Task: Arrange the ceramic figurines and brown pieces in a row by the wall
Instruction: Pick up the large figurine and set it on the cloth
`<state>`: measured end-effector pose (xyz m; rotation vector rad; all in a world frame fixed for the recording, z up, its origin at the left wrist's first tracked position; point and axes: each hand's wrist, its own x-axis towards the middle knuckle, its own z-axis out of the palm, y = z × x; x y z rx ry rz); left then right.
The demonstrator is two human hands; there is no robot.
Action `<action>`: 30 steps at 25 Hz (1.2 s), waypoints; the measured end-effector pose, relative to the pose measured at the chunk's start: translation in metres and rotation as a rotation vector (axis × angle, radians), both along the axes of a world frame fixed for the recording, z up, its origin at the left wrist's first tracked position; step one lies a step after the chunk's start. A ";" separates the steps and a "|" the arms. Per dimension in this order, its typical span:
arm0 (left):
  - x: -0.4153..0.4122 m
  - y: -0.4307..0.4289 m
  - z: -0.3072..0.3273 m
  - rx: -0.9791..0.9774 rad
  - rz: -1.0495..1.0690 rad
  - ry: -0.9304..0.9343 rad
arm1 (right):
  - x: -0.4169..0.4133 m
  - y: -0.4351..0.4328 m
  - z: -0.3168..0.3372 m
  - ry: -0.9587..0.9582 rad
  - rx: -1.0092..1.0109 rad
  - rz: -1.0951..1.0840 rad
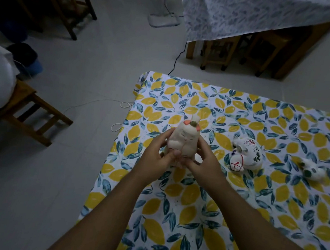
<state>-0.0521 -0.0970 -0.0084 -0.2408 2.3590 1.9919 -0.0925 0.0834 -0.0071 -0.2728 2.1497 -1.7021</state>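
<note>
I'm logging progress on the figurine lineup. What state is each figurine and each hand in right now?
Rabbit figurine: upright, held above the tablecloth by both hands.
Left hand: gripping the rabbit's left side.
Right hand: gripping its right side.
Painted figurine: lying on the cloth, untouched.
Small figurine: resting on the cloth, blurred, untouched.

Two bare arms reach forward from the bottom and come close together. The left hand (154, 159) is cupped, with its thumb lying across the front and its fingers curled up the left side. The right hand (202, 158) is cupped too, fingers up the right side. Both hands hold one rabbit (182, 139) upright between them.
</note>
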 end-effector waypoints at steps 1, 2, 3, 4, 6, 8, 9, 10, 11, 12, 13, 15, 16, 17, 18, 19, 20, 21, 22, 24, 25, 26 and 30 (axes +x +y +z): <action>0.002 0.000 -0.003 -0.015 -0.003 -0.004 | 0.002 0.001 -0.001 0.009 0.001 -0.008; 0.003 0.000 -0.005 -0.026 -0.005 -0.010 | 0.005 0.001 -0.001 0.016 -0.001 -0.010; 0.005 0.000 -0.007 -0.039 -0.009 -0.018 | 0.007 0.003 -0.002 0.026 0.004 -0.015; 0.007 0.001 -0.009 -0.042 -0.016 -0.021 | 0.010 0.003 -0.004 0.028 0.004 -0.019; 0.012 0.003 -0.012 -0.054 -0.023 -0.010 | 0.015 0.003 -0.006 0.025 0.011 -0.023; 0.015 0.005 -0.013 -0.069 -0.017 0.013 | 0.019 0.002 -0.007 0.026 0.006 -0.029; 0.015 0.007 -0.014 -0.074 -0.009 0.024 | 0.019 0.002 -0.007 0.027 0.004 -0.032; 0.016 0.008 -0.015 -0.075 0.002 0.035 | 0.018 0.002 -0.006 0.025 0.002 -0.032; 0.016 0.009 -0.015 -0.074 0.012 0.043 | 0.017 0.003 -0.006 0.025 0.003 -0.030; 0.016 0.010 -0.015 -0.072 0.019 0.050 | 0.017 0.003 -0.005 0.027 0.005 -0.024; 0.017 0.011 -0.015 -0.071 0.023 0.054 | 0.015 0.004 -0.006 0.026 0.004 -0.018; 0.017 0.014 -0.015 -0.062 0.027 0.056 | 0.014 0.005 -0.007 0.022 0.007 -0.011; 0.018 0.015 -0.015 -0.053 0.028 0.057 | 0.014 0.005 -0.008 0.025 0.012 -0.012; 0.018 0.015 -0.014 -0.043 0.027 0.058 | 0.014 0.005 -0.009 0.029 0.013 -0.013; 0.018 0.016 -0.014 -0.035 0.025 0.060 | 0.014 0.005 -0.009 0.035 0.015 -0.013; 0.018 0.016 -0.014 -0.030 0.022 0.063 | 0.015 0.005 -0.009 0.037 0.012 -0.011; 0.018 0.017 -0.013 -0.031 0.018 0.068 | 0.015 0.005 -0.010 0.043 0.011 -0.009; 0.019 0.017 -0.013 -0.032 0.015 0.072 | 0.015 0.005 -0.010 0.051 0.010 -0.009; 0.019 0.018 -0.013 -0.032 0.013 0.072 | 0.015 0.005 -0.009 0.059 0.011 -0.008; 0.020 0.019 -0.015 -0.035 0.018 0.069 | 0.015 0.005 -0.010 0.067 0.018 -0.003; 0.020 0.020 -0.015 -0.041 0.024 0.068 | 0.015 0.004 -0.010 0.071 0.024 -0.002; 0.020 0.021 -0.015 -0.049 0.028 0.066 | 0.015 0.004 -0.009 0.076 0.033 -0.001; 0.022 0.023 -0.008 -0.159 0.032 0.058 | 0.017 0.006 -0.001 0.071 0.059 0.017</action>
